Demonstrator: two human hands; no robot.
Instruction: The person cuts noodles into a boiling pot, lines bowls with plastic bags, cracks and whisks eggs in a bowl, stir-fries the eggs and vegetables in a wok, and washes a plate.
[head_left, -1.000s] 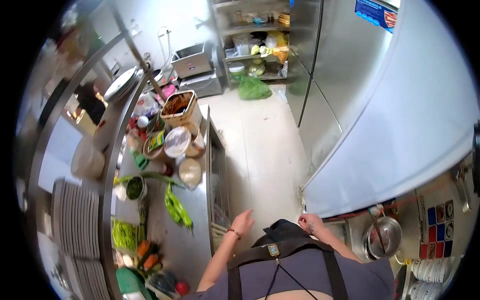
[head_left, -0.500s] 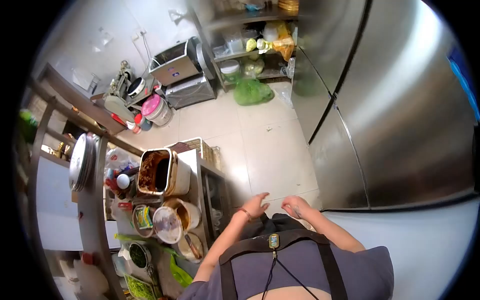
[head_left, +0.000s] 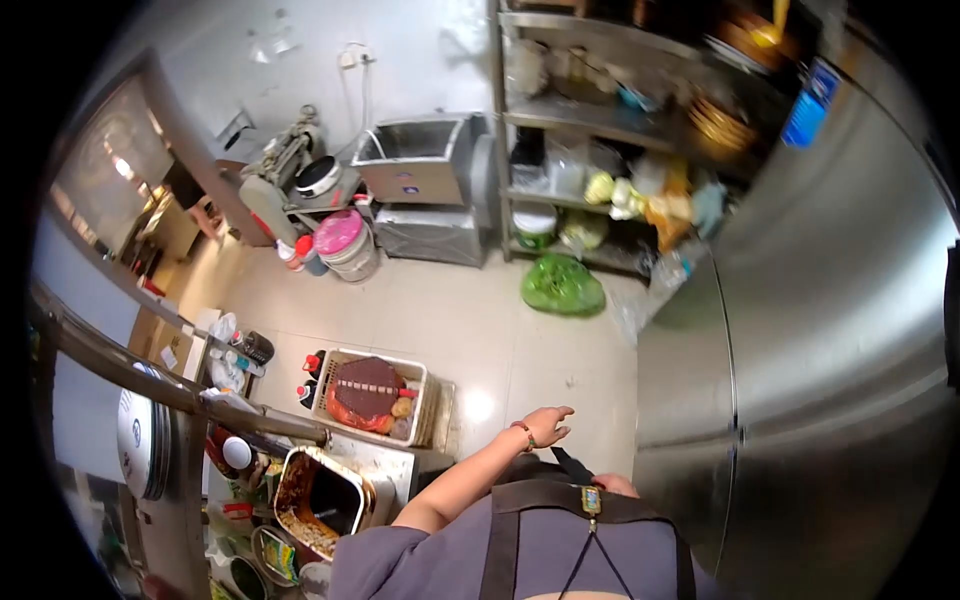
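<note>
My left hand (head_left: pixel 548 427), with a red bracelet at its wrist, reaches forward over the tiled floor. Its fingers are stretched out and hold nothing. Close to my waist, only a small part of my right hand (head_left: pixel 617 485) shows beside the dark apron (head_left: pixel 545 497); its fingers are hidden. Left of my left hand, a beige plastic crate (head_left: pixel 425 405) stands low down, with a dark red mesh bag (head_left: pixel 368 388) in it. Nearer to me is a square tub (head_left: pixel 372 503) with dark sauce inside, by my left forearm.
Tall steel refrigerator doors (head_left: pixel 800 380) line my right. Ahead are a steel shelf rack (head_left: pixel 590 118), a green plastic bag (head_left: pixel 562 286) on the floor, a steel machine (head_left: pixel 415 170) and a pink-lidded bucket (head_left: pixel 340 235). A metal rail (head_left: pixel 130 355) and stacked plates (head_left: pixel 140 440) stand left.
The view has swung up and forward, bringing the crate and rack more into sight. The left hand stays outstretched; the right hand, visible before, is now mostly hidden at the waist.
</note>
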